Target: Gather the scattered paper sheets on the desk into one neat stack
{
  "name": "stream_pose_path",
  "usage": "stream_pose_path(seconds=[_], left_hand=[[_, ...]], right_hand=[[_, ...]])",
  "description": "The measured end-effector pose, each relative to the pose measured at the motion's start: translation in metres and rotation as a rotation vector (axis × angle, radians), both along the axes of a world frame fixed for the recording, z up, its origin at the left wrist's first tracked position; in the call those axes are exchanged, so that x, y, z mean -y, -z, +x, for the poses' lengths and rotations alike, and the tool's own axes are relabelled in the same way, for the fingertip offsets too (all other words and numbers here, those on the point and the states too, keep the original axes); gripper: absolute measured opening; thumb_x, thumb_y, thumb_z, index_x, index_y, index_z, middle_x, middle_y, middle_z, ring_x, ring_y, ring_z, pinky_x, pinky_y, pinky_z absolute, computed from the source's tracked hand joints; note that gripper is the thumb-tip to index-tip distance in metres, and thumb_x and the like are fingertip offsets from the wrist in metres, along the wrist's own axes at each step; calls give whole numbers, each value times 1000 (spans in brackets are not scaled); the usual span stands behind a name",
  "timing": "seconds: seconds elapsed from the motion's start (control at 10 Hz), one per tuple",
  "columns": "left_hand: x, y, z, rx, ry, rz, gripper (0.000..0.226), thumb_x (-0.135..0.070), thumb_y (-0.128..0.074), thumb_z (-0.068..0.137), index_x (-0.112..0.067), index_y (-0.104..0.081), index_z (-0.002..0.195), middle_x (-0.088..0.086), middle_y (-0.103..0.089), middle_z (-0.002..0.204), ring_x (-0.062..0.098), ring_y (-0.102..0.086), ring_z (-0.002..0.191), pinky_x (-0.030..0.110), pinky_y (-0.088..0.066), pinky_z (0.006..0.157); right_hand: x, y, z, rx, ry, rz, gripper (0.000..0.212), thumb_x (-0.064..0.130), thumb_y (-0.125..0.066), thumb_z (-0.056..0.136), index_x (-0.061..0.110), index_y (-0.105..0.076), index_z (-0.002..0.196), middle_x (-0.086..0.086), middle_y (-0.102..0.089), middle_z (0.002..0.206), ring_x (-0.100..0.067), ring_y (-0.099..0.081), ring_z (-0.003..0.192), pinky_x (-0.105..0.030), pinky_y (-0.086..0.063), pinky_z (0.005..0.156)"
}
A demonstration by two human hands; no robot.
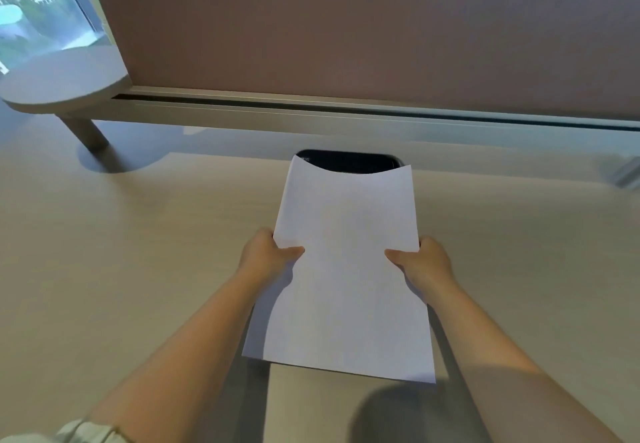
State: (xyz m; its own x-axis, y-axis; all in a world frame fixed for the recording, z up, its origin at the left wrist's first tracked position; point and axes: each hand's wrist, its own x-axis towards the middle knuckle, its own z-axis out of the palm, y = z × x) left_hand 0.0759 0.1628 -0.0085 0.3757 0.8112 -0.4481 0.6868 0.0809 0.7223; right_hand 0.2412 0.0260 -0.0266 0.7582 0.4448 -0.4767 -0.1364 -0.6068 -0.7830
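The pale counter [121, 269] spreads beneath both hands. Between them, lifted off it, is the stack of white paper sheets [346, 269], its far edge sagging toward a dark cutout [349, 162] beyond the hands. The sheets look light, floppy and slippery, best gripped at the long side edges. The left hand [266, 255] and right hand [424, 262] each pinch one edge, thumbs on top.

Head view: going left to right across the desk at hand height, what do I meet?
Left hand gripping the left edge → paper stack held above the desk → right hand gripping the right edge.
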Motion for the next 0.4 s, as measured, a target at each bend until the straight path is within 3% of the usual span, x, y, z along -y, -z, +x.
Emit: stream_pose_path(seconds=[0.1,0.2,0.3,0.4], left_hand=[[-5,-1,5,-80,19,23,30,-24,-64,84,-7,-46,101,4,-51,94,25,-50,88,28,-37,63],[-8,-2,8,-230,82,110,47,-32,-66,82,-2,-47,112,8,-55,109,30,-54,104,33,-42,75],[-6,-9,14,-480,208,399,67,-40,-64,81,-8,-35,131,10,-39,138,30,-39,126,38,-36,97],[10,-3,22,-394,340,873,84,-29,-75,72,-9,-32,141,18,-35,146,35,-42,130,43,-39,101]], right_hand=[[-6,-4,2,65,0,-72,46,19,-67,82,-1,-48,118,-14,-57,119,-32,-56,105,-32,-45,79],[-9,-7,0,158,-49,-174,53,22,-65,84,-2,-41,124,-16,-51,127,-33,-52,113,-31,-42,80],[-12,-17,-7,413,-173,-370,69,33,-65,83,2,-31,135,-15,-39,139,-32,-38,127,-39,-37,101],[-6,-23,-17,621,-237,-300,73,32,-63,85,10,-24,142,-11,-30,146,-28,-29,133,-39,-28,108]])
